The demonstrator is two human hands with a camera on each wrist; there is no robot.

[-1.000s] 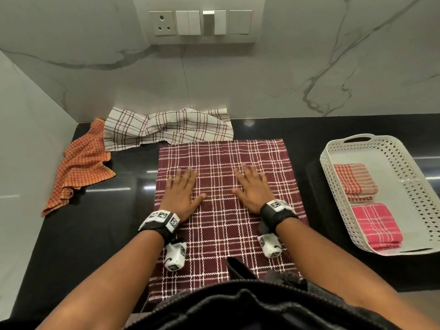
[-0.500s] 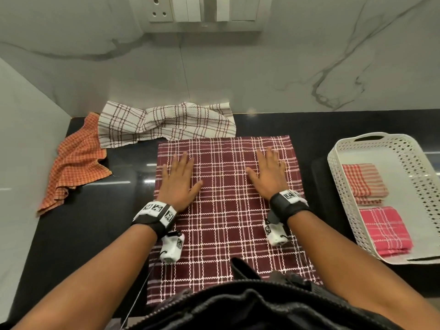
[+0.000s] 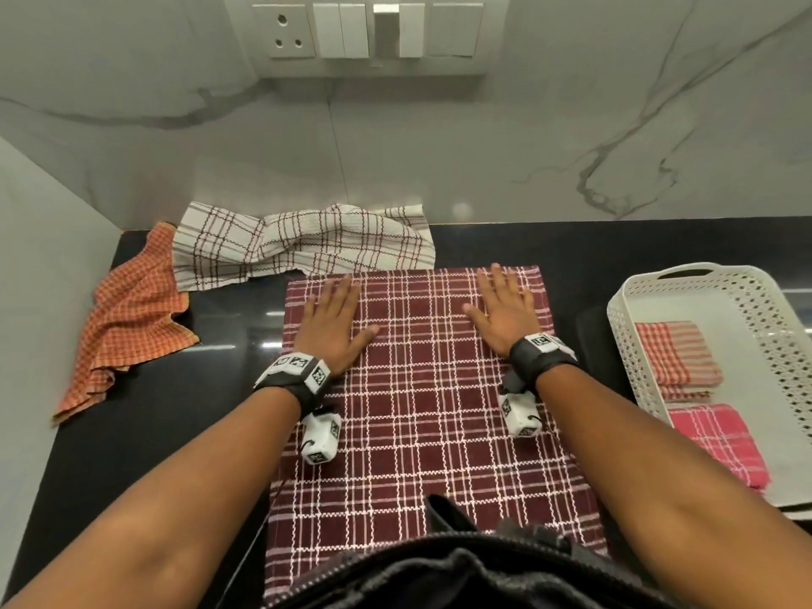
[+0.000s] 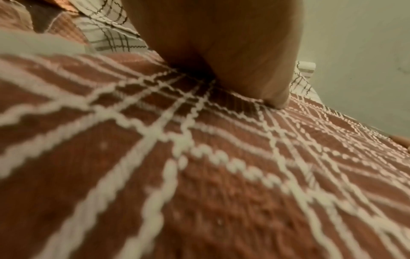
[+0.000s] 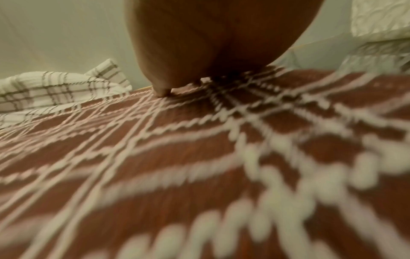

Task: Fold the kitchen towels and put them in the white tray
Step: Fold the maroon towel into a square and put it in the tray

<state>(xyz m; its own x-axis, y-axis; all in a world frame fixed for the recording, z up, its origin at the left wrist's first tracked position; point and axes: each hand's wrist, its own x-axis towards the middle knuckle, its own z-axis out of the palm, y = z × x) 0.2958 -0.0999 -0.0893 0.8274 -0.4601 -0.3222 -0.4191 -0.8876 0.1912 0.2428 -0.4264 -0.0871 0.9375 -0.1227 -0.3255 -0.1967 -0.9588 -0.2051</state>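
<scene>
A maroon checked towel [image 3: 422,415] lies spread flat on the black counter [image 3: 145,432]. My left hand [image 3: 331,320] presses flat on its far left part, fingers straight. My right hand [image 3: 505,307] presses flat near the far right corner. Both wrist views show a palm [image 4: 221,43] [image 5: 210,35] resting on the maroon cloth [image 4: 199,175] [image 5: 177,166]. A white tray [image 3: 632,358] stands at the right with a folded light red checked towel [image 3: 674,360] and a folded pink one [image 3: 716,441] inside. A crumpled white checked towel [image 3: 299,243] and an orange towel [image 3: 132,318] lie at the back left.
A marble wall [image 3: 527,125] with a switch panel [image 3: 364,33] rises behind the counter, and a white side wall [image 3: 39,257] closes the left. A dark bag or garment [image 3: 461,573] sits at the near edge, over the towel's front hem.
Both hands have slid outward and away from me over the maroon towel, from its middle toward its far corners, staying flat.
</scene>
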